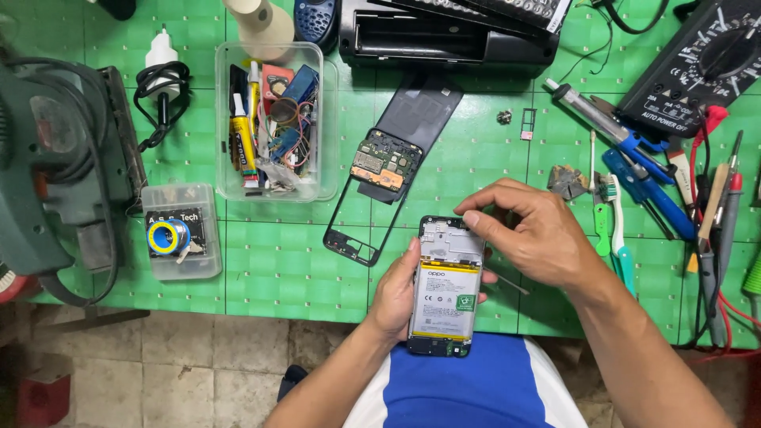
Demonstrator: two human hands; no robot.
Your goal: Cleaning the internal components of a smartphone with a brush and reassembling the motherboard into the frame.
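Opened phone (445, 287) held back-side up over the counter's (277, 269) near edge, rear cover off, battery and inner shield exposed. Left hand (394, 295) wrapped around phone's left edge from below, thumb lying along the side, grasping the body firmly. Right hand (533, 231) hovering over phone's top end, fingertips (471, 218) pinched and touching the upper right corner near the metal shield; whether anything small sits between them, cannot tell. Thin metal tool (511, 284) poking out just beside the right palm, on the counter. Detached black mid-frame (358, 230) lying diagonally on the green mat just up-left of the phone, with a circuit board (380, 161) resting on its upper part and a dark back cover (420, 107) beyond. Clear plastic tray (273, 119) of glue tubes and small parts further left; small clear box (182, 231) with a solder spool near the left edge. Soldering iron (590, 115), blue-handled tools, green toothbrush (614, 226) and multimeter (701, 59) well apart on the right. Black device (444, 36) at top centre.
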